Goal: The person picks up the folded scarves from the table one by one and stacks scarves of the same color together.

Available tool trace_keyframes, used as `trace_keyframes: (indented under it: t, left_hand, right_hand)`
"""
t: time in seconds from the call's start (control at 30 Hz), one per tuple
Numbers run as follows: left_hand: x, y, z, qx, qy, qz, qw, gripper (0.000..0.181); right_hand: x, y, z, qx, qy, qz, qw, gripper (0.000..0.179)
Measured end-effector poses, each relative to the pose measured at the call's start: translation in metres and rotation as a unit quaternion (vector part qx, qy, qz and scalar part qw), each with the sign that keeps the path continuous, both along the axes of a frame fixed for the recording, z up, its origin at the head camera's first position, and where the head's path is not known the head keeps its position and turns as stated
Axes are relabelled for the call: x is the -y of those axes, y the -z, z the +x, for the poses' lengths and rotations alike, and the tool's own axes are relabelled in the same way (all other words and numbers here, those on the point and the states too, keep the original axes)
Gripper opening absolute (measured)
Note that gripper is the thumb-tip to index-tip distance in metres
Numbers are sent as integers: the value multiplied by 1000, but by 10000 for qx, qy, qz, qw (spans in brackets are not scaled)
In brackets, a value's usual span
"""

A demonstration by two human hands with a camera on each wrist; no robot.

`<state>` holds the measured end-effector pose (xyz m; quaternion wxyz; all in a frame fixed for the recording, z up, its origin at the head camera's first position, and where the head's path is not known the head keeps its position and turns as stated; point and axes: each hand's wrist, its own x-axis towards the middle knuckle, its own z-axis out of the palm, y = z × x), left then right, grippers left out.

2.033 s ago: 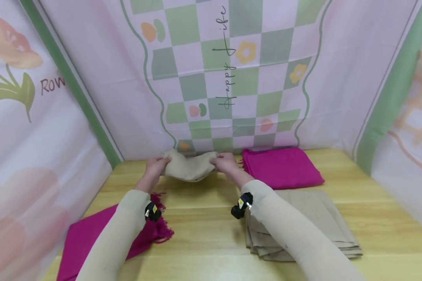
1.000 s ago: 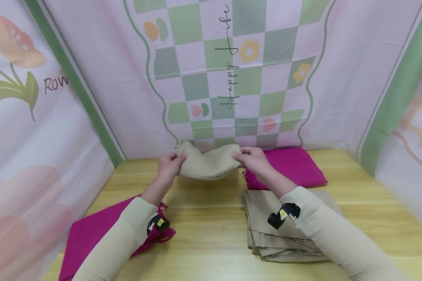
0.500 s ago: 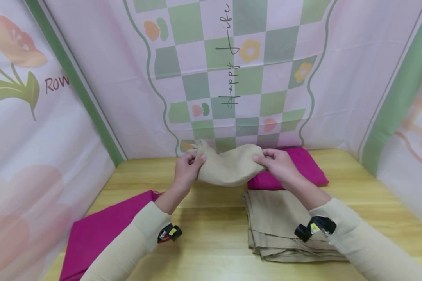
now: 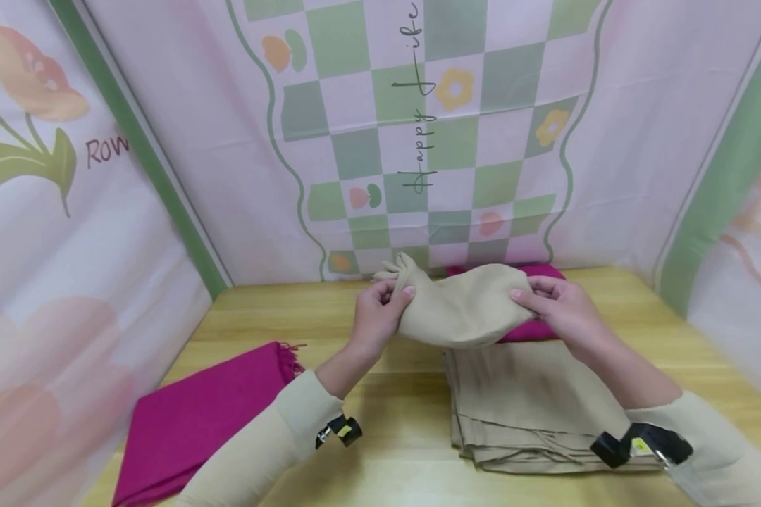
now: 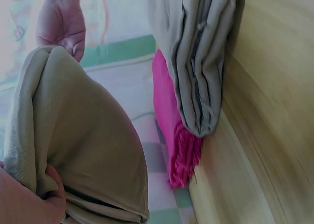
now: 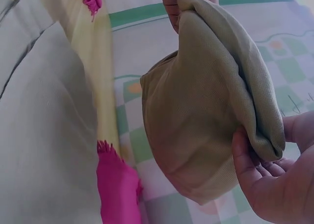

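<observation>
A folded beige scarf (image 4: 463,310) with a little fringe at its left end sags between my two hands, held up over the table. My left hand (image 4: 380,313) pinches the fringed end, thumb on the near face. At the other end, my right hand (image 4: 567,310) grips the edge between thumb and fingers. Both wrist views show the scarf (image 5: 93,130) folded in thick layers. Just below it in the head view lies a stack of folded beige cloth (image 4: 533,394). A folded magenta scarf (image 4: 545,329) behind is partly hidden by the held one.
Another folded magenta scarf (image 4: 209,415) with fringe lies at the left front, partly behind my left sleeve. The wooden table (image 4: 266,317) ends at a printed curtain (image 4: 456,141) at the back, with more curtains at both sides.
Both hands have carried the beige scarf rightward and nearer, from the table's back left toward the beige stack. It now covers more of the back magenta scarf. The left magenta scarf is more exposed.
</observation>
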<state>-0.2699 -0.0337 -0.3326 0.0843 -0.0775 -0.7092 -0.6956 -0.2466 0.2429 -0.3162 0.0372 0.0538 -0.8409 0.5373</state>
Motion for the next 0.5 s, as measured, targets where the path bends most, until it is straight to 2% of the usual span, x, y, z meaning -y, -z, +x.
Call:
trace_keyframes:
  t: [0.3, 0.5]
  left_hand:
    - [-29, 8, 11, -425, 200, 100, 9988, 21]
    - [-45, 14, 18, -690, 283, 48, 9972, 20]
  right_hand:
    - [-29, 5, 22, 86, 181, 271, 9994, 69]
    - [-45, 10, 33, 57, 248, 465, 9986, 66]
